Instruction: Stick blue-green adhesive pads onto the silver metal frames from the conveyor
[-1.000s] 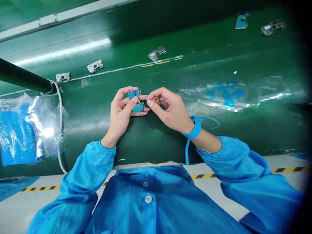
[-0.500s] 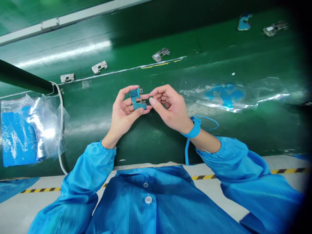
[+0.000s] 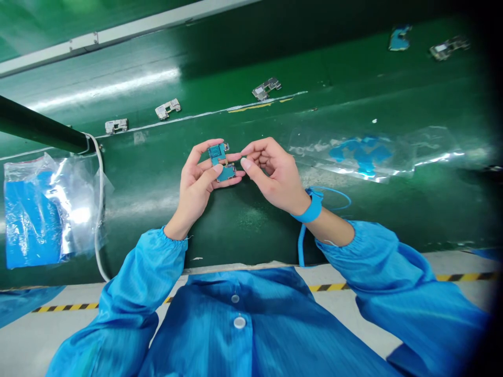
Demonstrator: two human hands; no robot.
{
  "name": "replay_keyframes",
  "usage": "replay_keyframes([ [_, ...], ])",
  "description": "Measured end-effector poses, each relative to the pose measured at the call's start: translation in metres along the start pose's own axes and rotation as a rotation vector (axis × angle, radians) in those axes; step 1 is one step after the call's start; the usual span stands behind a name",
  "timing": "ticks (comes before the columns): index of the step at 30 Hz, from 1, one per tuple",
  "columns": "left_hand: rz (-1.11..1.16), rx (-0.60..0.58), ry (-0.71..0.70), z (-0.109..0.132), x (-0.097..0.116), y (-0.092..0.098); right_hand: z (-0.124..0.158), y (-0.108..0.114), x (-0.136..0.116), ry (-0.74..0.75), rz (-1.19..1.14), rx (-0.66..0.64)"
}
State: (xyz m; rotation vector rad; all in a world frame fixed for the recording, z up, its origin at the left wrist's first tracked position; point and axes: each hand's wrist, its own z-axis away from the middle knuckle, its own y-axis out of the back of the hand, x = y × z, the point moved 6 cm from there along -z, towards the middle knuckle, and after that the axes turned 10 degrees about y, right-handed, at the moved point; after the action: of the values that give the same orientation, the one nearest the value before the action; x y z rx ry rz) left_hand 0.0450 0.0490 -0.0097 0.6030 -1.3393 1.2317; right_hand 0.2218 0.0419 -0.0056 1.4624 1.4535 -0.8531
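My left hand holds a small blue circuit board, its fingers behind and its thumb pressed across the board's face. A dark square part with small contacts shows on the board's upper half, and a notch cuts into its side. Just to the right, my right hand has thumb and forefinger brought together close to my left fingertips. Whatever lies in that pinch, if anything, is too small to make out. A blue wrist strap with a coiled cord circles my right wrist.
Along the back surface lie several circuit boards, among them a silvery one, a grey one and a blue one. Plastic bags with blue contents lie left, near a white cable. Clear plastic film lies right.
My left thumb has slid up from the board's lower edge to its middle. The boards at the back have shifted a little to the right. My right hand has hardly moved.
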Motion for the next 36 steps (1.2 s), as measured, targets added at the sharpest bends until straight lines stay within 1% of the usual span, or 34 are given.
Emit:
replay_keyframes([
  [7, 0.072, -0.009, 0.028, 0.0, 0.002, -0.001, -0.001, -0.001, -0.003, -0.015, 0.005, -0.014],
  [12, 0.072, -0.024, 0.005, 0.001, 0.003, -0.003, -0.001, 0.0, -0.002, -0.035, 0.02, -0.009],
  [16, 0.01, 0.044, -0.033, 0.001, 0.004, -0.003, -0.001, 0.002, 0.002, -0.095, 0.005, 0.004],
  [18, 0.007, 0.07, -0.025, 0.001, 0.003, -0.003, -0.001, 0.0, 0.003, -0.13, 0.002, -0.033],
  [22, 0.056, 0.101, 0.012, 0.0, 0.002, -0.001, 0.001, -0.012, 0.006, -0.184, 0.001, -0.175],
  [26, 0.068, 0.053, 0.047, 0.0, 0.002, -0.001, -0.003, -0.028, 0.008, -0.236, -0.145, -0.24],
  [28, 0.082, 0.059, 0.058, -0.001, 0.002, 0.001, -0.015, -0.032, 0.011, -0.252, -0.188, -0.291],
  [30, 0.112, 0.119, 0.044, -0.002, 0.003, 0.008, -0.036, -0.032, 0.017, -0.255, -0.171, -0.353],
  [31, 0.122, 0.164, 0.029, -0.003, 0.004, 0.013, -0.051, -0.029, 0.022, -0.251, -0.158, -0.355],
  [32, 0.122, 0.211, 0.012, -0.004, 0.005, 0.018, -0.067, -0.025, 0.027, -0.244, -0.145, -0.325],
  [34, 0.096, 0.288, -0.013, -0.006, 0.007, 0.027, -0.099, -0.013, 0.042, -0.251, -0.133, -0.17],
  [35, 0.081, 0.311, -0.02, -0.007, 0.008, 0.031, -0.111, -0.008, 0.05, -0.262, -0.082, -0.111],
  [36, 0.071, 0.323, -0.025, -0.008, 0.009, 0.033, -0.12, -0.006, 0.056, -0.26, 0.016, -0.078],
])
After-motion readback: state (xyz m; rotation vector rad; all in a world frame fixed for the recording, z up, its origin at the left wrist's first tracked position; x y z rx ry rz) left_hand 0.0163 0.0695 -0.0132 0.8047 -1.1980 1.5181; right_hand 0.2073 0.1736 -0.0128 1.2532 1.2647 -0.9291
